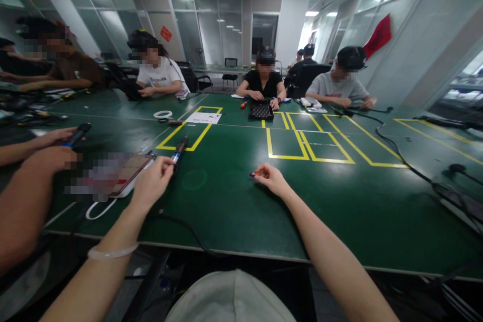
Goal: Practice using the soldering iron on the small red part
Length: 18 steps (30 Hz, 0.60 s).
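My left hand [154,178] is closed around a dark screwdriver [180,152] with a blue and white band. Its thin tip points up and away from me, above the green table [226,211]. To the right, my right hand [270,179] pinches a small red piece [252,174] with a pale spot, between thumb and fingertips. Fingers hide part of that piece, and its kind is too small to make out. The two hands are well apart.
A phone on a white block [130,181] with a white cable lies left of my left hand, near a co-worker's hands [53,153]. Yellow tape outlines [289,156] and a paper sheet [204,117] lie ahead. Across the table a person handles a black tray [261,109]. Black cables [400,153] run at right.
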Available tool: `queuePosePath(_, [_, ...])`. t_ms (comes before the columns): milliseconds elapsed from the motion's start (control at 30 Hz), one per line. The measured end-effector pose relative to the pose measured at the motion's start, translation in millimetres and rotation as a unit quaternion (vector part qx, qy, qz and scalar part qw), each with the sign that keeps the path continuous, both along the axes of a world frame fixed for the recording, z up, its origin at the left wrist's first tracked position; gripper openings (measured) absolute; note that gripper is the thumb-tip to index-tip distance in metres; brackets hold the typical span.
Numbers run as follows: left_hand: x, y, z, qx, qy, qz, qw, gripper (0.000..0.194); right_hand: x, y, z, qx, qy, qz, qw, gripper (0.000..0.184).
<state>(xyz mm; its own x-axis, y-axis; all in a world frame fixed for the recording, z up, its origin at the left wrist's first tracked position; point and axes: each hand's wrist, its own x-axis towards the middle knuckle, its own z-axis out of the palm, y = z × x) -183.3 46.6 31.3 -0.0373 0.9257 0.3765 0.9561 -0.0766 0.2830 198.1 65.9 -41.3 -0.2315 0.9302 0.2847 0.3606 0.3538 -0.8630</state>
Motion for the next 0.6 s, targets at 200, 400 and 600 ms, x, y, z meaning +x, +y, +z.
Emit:
queuePosePath(200, [-52.8,-8.4,-2.1,-0.106,0.072,0.079,0.989,0.042,-0.2,0.0,-1.6,-0.004,0.004,-0.002,1.0,0.019])
queuePosePath(400, [-39.8,-4.7,-9.3,-0.233,0.148,0.04,0.96,0.064,-0.4,-0.4,-1.4,-0.01,0.003,-0.004,1.0,0.018])
queuePosePath(600, [-11.0,0.3,-15.0,-0.2,0.22,0.033,0.954,0.058,-1.4,-1.5,-0.5,-0.013,0.0,-0.004,1.0,0.019])
